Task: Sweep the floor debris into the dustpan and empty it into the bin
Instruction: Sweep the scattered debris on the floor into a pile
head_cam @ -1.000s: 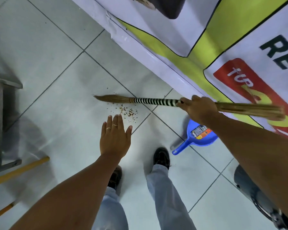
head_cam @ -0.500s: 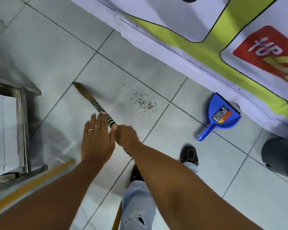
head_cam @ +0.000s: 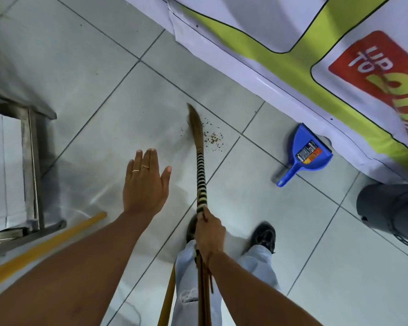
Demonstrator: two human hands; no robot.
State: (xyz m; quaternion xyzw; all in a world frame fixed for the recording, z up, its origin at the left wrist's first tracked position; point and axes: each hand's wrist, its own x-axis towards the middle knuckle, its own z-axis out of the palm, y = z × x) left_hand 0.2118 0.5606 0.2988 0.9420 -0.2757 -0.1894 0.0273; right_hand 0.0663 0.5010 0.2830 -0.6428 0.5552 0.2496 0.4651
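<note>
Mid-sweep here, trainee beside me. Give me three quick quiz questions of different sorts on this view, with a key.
1. True or false: the left hand grips the broom.
2. Multiple choice: the blue dustpan lies (A) under the debris, (B) apart from it, by the banner, (C) in the right hand.
3. Fill in: the broom's bristle tip sits on the floor just ____ of the main debris patch.

Key: 1 false, it hovers open and empty. 2 B. 3 left.
</note>
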